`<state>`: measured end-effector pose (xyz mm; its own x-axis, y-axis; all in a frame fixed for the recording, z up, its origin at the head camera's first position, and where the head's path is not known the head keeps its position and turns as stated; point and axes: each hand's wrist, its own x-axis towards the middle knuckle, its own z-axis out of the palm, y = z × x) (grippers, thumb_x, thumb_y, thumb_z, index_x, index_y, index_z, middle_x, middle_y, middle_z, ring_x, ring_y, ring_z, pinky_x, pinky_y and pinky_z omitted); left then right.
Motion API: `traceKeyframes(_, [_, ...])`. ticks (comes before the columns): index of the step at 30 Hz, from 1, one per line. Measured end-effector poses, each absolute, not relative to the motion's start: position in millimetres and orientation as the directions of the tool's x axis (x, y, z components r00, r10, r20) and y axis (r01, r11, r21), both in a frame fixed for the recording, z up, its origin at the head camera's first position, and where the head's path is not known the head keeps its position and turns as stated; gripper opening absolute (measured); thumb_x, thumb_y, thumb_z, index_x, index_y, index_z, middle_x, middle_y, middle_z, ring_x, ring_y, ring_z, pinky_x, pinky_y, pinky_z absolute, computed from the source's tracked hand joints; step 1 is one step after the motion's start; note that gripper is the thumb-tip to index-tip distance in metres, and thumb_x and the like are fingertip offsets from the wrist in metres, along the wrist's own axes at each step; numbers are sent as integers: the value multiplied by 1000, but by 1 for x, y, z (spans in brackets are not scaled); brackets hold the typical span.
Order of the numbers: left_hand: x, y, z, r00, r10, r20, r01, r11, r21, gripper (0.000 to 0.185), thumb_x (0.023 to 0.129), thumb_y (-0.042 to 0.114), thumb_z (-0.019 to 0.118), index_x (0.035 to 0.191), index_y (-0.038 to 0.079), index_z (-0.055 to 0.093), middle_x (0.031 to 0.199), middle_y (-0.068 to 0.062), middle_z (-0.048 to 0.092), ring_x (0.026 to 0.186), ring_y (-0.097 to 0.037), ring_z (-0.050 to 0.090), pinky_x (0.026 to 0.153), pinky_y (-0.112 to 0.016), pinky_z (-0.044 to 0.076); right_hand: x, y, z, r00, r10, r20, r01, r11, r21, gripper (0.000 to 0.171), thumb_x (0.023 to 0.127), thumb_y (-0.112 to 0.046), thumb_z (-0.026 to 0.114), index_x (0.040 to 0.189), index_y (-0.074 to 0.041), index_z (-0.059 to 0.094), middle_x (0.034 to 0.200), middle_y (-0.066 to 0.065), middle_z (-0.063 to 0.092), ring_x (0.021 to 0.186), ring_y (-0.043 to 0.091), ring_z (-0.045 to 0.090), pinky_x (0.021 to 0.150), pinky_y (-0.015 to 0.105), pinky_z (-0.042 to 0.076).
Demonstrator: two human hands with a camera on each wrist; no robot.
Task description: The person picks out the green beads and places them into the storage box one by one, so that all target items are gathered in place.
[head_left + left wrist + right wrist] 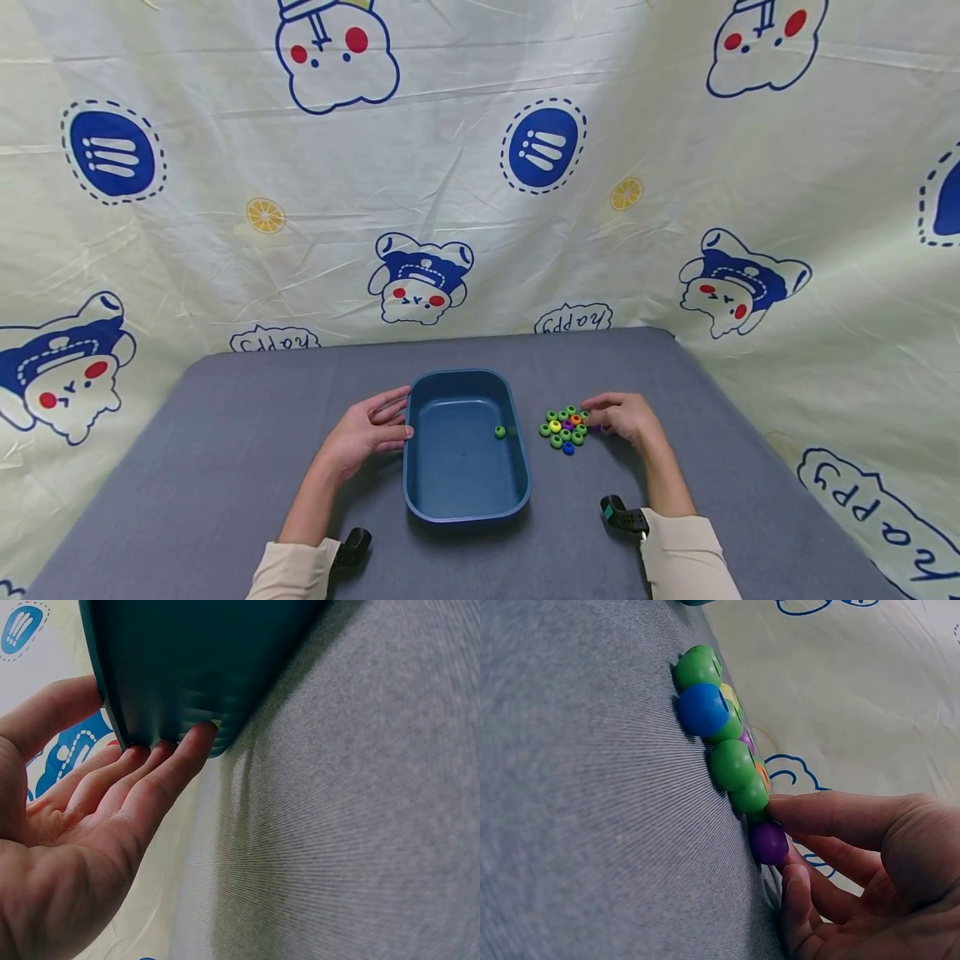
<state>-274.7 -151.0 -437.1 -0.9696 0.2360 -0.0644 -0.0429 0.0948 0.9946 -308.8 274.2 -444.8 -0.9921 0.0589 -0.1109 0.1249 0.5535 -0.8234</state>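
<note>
A blue rectangular bin [465,508] stands upright on the table with one green bead [500,432] inside, near its right wall. My left hand [369,433] is at the bin's left side; in the left wrist view its thumb lies at the rim and its nearly straight fingers rest on the outer wall. To the bin's right lies a cluster of round, holed beads: several green, plus a yellow bead [555,426], an orange one and a blue bead [703,710]. My right hand [624,414] has fingertips at the cluster's right edge, beside a purple bead [769,843]; I cannot tell whether they pinch one.
A grey cloth covers the table [247,467]. Behind it and along its sides hangs a pale printed curtain [465,167] with cartoon bears. Black straps with small devices sit at both wrists, below beige sleeves [682,554].
</note>
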Motion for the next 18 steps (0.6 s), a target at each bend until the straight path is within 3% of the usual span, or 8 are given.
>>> traceKeyframes(18, [-276,-151,-437,-968,243,-70,-48,94,994,66,92,1,71,153,11,45,156,-18,46,139,-40,50,95,-44,57,-309,272,-444,-990,73,-118,139,571,-809,29,83,-11,77,110,0,76,101,11,73,81,19,59,65,30,49])
